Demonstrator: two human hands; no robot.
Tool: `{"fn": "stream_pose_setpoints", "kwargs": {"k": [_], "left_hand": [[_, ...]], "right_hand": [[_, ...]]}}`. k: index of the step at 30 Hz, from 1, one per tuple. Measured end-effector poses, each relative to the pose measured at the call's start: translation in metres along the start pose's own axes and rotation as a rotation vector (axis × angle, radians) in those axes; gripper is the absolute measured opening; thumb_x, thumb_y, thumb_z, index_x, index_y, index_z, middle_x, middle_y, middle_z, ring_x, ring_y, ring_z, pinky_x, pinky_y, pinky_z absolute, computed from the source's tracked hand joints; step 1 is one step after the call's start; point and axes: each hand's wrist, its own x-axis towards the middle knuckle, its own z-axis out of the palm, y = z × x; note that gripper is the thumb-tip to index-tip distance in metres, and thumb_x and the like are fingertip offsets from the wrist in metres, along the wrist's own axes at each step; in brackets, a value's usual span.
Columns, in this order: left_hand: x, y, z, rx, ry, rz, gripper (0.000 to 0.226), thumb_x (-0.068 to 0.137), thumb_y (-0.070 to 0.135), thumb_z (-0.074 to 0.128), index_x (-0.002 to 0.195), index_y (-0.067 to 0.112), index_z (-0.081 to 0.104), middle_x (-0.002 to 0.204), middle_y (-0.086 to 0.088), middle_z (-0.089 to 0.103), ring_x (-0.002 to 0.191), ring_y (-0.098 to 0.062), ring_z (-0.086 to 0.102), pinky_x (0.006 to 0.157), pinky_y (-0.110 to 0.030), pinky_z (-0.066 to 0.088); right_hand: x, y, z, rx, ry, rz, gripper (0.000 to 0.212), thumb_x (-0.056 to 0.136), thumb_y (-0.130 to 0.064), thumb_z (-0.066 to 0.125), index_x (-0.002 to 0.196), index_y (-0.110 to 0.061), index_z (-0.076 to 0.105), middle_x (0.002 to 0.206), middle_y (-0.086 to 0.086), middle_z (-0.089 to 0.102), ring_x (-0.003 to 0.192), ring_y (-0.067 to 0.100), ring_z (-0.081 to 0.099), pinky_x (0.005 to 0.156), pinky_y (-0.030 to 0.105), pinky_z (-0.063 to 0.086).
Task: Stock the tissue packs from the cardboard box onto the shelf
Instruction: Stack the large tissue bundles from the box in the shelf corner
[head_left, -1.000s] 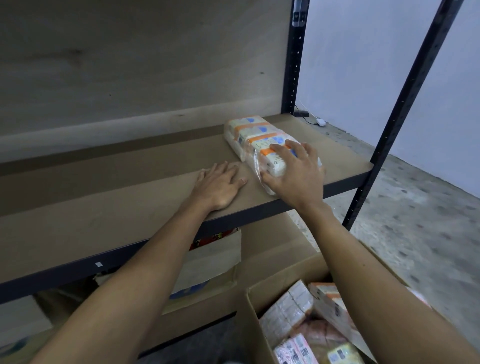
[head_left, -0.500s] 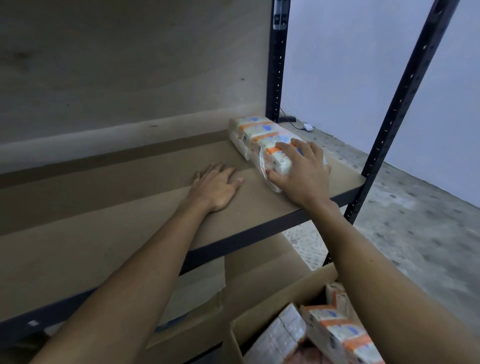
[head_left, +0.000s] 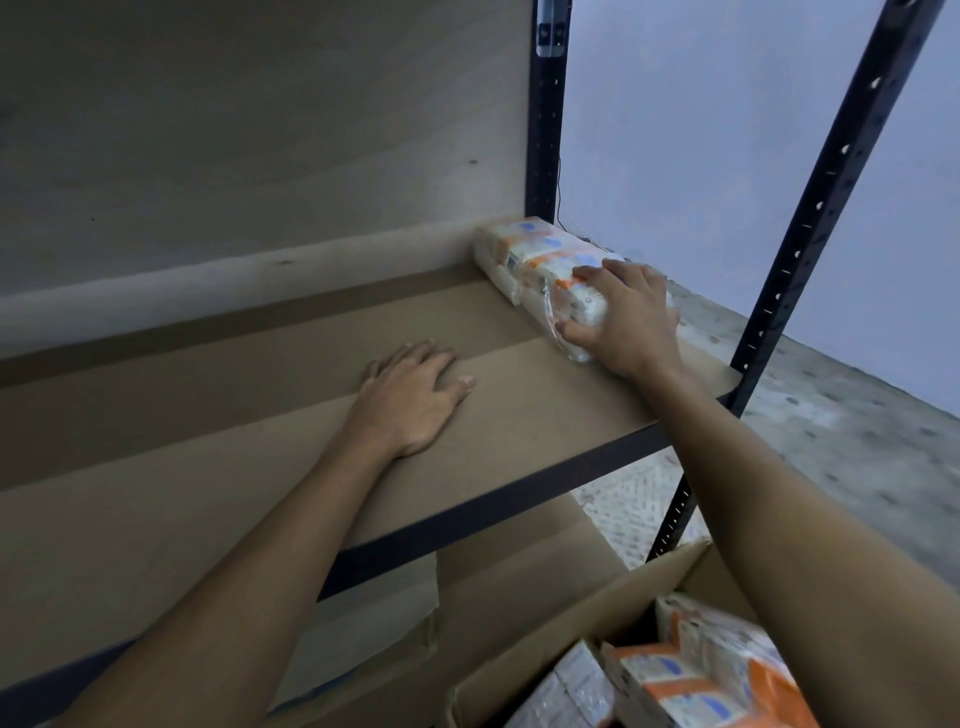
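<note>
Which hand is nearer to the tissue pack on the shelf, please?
Right. The right hand grips the tissue pack at its near end; the left hand rests flat on the shelf, apart to its left.

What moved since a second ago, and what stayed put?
The right hand, holding the tissue pack, slid it deeper along the shelf toward the back right corner; its far end now sits by the back board. Nothing was let go. The left hand stayed flat on the shelf, and the cardboard box stayed below.
</note>
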Motion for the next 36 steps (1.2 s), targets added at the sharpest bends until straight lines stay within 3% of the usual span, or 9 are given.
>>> {"fn": "stream_pose_setpoints", "kwargs": {"k": [5, 19, 23, 30, 36], "left_hand": [[-0.002, 0.001, -0.002, 0.004, 0.004, 0.002, 0.057, 0.096, 0.056, 0.032, 0.148, 0.032, 0.031, 0.16, 0.003, 0.021, 0.147, -0.017, 0.016, 0.119, -0.042, 0.011], [0.0, 0.001, 0.0, 0.02, 0.016, 0.002, 0.056, 0.096, 0.056, 0.032, 0.147, 0.033, 0.032, 0.159, 0.005, 0.022, 0.147, -0.016, 0.016, 0.118, -0.04, 0.012], [0.0, 0.001, 0.0, 0.018, 0.015, 0.003, 0.056, 0.096, 0.057, 0.032, 0.148, 0.033, 0.031, 0.159, 0.005, 0.022, 0.147, -0.016, 0.016, 0.118, -0.04, 0.012], [-0.001, 0.001, 0.0, 0.018, 0.03, 0.01, 0.057, 0.096, 0.057, 0.033, 0.147, 0.032, 0.033, 0.159, 0.004, 0.025, 0.146, -0.016, 0.019, 0.119, -0.041, 0.014], [-0.007, 0.005, -0.005, -0.001, 0.062, 0.014, 0.055, 0.096, 0.053, 0.038, 0.144, 0.027, 0.041, 0.154, 0.002, 0.035, 0.142, -0.018, 0.03, 0.114, -0.035, 0.022]], "right_hand": [[0.011, 0.005, 0.002, 0.005, 0.006, 0.004, 0.065, 0.073, -0.057, 0.066, 0.133, -0.042, 0.049, 0.147, -0.006, 0.038, 0.139, 0.022, 0.022, 0.098, 0.053, 0.032], [0.024, 0.009, 0.009, 0.003, 0.034, -0.006, 0.066, 0.07, -0.055, 0.065, 0.132, -0.041, 0.049, 0.145, -0.005, 0.039, 0.138, 0.021, 0.021, 0.099, 0.054, 0.032], [0.021, 0.007, 0.007, -0.027, 0.029, 0.0, 0.065, 0.073, -0.054, 0.065, 0.134, -0.039, 0.047, 0.148, -0.006, 0.036, 0.141, 0.021, 0.016, 0.098, 0.054, 0.028], [0.004, 0.004, 0.0, -0.035, 0.026, -0.025, 0.065, 0.077, -0.057, 0.062, 0.137, -0.04, 0.043, 0.153, -0.004, 0.031, 0.147, 0.022, 0.005, 0.106, 0.073, 0.012], [-0.035, -0.009, -0.015, -0.061, -0.068, -0.079, 0.065, 0.086, -0.048, 0.053, 0.146, -0.042, 0.027, 0.161, -0.001, 0.014, 0.149, 0.022, -0.003, 0.11, 0.069, 0.006]]}}
